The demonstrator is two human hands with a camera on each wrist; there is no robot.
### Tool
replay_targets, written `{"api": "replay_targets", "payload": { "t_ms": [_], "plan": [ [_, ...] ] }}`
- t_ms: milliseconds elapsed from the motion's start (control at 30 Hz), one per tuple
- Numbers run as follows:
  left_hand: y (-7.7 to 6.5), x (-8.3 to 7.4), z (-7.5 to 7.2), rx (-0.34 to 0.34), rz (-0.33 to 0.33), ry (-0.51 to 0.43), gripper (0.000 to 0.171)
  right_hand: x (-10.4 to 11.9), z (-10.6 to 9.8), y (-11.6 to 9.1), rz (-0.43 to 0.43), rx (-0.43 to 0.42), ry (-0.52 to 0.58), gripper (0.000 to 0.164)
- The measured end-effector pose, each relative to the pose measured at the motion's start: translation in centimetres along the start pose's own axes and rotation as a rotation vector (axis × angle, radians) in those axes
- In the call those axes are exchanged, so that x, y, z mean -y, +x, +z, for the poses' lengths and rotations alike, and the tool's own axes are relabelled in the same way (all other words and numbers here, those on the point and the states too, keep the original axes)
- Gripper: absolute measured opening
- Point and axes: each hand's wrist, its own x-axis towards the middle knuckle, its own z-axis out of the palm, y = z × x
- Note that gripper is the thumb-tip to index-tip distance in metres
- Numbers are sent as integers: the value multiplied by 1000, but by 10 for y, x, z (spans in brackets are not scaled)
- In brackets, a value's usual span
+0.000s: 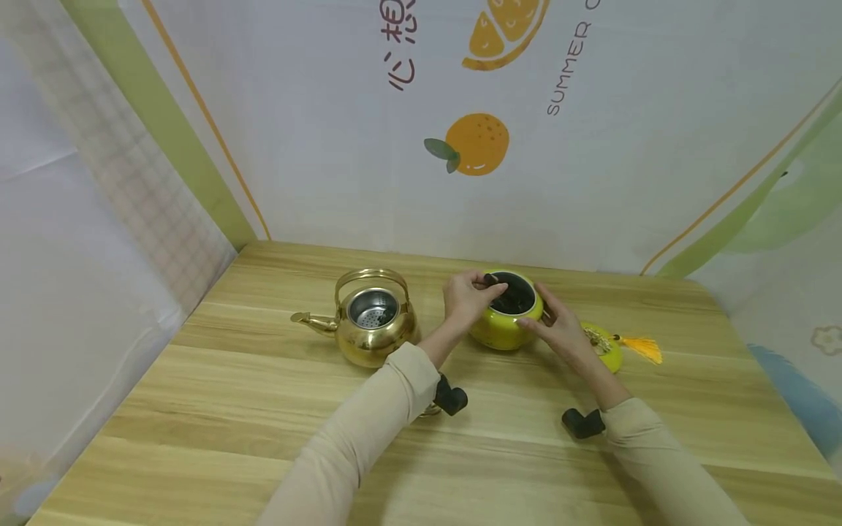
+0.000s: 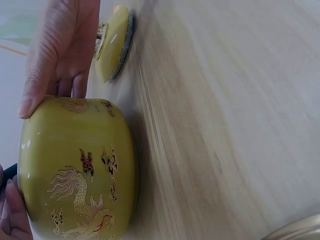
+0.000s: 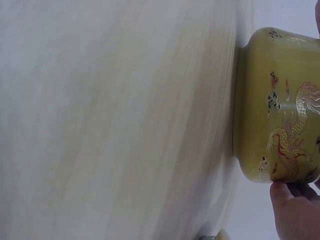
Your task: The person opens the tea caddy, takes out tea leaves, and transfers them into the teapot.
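Observation:
A yellow jar [image 1: 503,332] with a gold dragon design stands upright on the table, its mouth uncovered and its inside dark. My right hand [image 1: 559,325] grips its right side, thumb near the rim and fingers round the wall. Over the left part of the mouth, my left hand [image 1: 465,298] pinches a dark slim piece [image 1: 490,279]; its lower end is hidden. To the left is a gold teapot [image 1: 371,343] with its handle raised. A metal strainer [image 1: 373,308] sits in its opening, holding some dark bits like tea leaves.
The jar's yellow lid [image 1: 608,354], with an orange tassel [image 1: 641,348], lies right of the jar behind my right forearm. A small gold-coloured piece [image 1: 430,411] is partly hidden by my left sleeve. A printed curtain [image 1: 316,146] hangs behind the wooden table [image 1: 230,409].

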Motion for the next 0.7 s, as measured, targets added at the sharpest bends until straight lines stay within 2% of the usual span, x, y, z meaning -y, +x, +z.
{"api": "replay_targets", "payload": {
  "t_ms": [167,333,700],
  "plan": [
    [-1,0,-1,-3,-59,-84,20,0,0,0,0,0,-1,77],
    [-1,0,-3,-8,-137,-224,17,0,1,0,0,-2,4,77],
    [-4,2,-11,-44,-202,-404,15,-2,1,1,2,-3,13,77]
  ]
}}
